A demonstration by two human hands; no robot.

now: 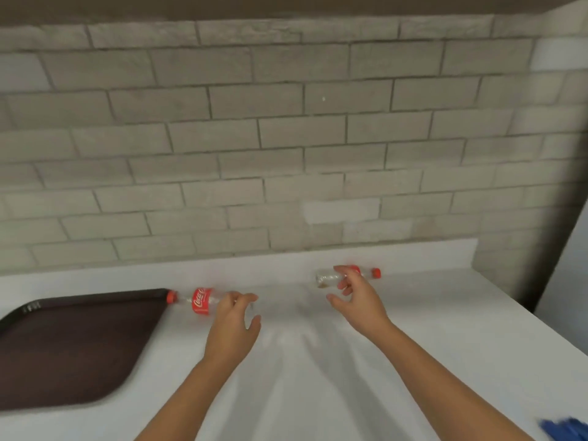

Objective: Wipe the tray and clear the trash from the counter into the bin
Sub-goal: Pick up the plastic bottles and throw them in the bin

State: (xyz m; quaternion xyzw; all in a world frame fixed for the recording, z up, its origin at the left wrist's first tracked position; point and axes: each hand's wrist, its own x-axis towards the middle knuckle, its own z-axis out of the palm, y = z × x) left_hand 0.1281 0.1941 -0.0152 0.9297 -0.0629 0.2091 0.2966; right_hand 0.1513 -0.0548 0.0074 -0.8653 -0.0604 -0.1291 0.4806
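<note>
A white bench (pixel 302 361) runs along a grey brick wall (pixel 254 138). A dark brown tray (pixel 73 345) lies at its left. Just beside the tray's far corner, an empty Coca-Cola bottle (pixel 201 301) lies on its side, with its red cap toward the tray. The left hand (pixel 230 326) covers its base end, fingers (pixel 243 297) loosely bent. The right hand (pixel 359 300) hovers spread in front of a second bottle (pixel 326 277), which also lies flat.

Soft, even light; faint fanned shadows streak the counter (pixel 302 393) right of the tray (pixel 63 345); whole view slightly blurred, edges bowing.
</note>
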